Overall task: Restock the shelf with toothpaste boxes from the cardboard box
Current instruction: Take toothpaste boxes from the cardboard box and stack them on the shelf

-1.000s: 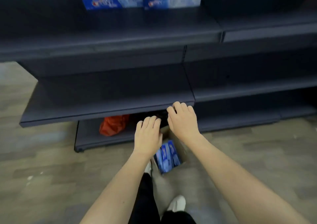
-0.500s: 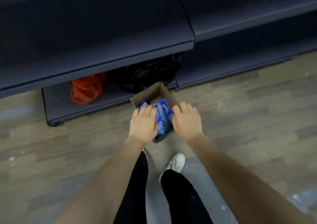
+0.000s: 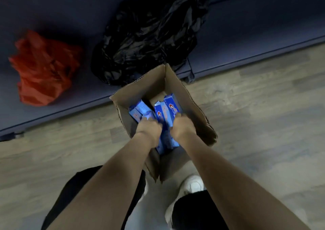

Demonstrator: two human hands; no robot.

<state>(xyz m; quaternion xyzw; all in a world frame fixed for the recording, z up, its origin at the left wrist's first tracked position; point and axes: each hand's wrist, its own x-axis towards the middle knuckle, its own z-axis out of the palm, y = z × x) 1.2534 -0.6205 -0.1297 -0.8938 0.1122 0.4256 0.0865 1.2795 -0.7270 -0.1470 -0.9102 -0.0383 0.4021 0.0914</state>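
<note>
Toothpaste boxes (image 3: 168, 111) stand inside the open cardboard box (image 3: 195, 110) on the floor, where the left hand (image 3: 149, 129) and right hand (image 3: 182, 127) each curl their grip around some, so shelving this handful is left.

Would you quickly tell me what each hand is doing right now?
Left hand: grips toothpaste boxes.
Right hand: grips the same boxes.

arms: my forearms bare to frame edge, no sleeves, no watch or bands | hands: left hand (image 3: 149, 130) and right hand (image 3: 183, 129) bare, no gloves, motion-blurred | legs: black trousers (image 3: 197, 210) | feet: white shoes (image 3: 194, 185), rounded toes, detail too soft to read
</note>
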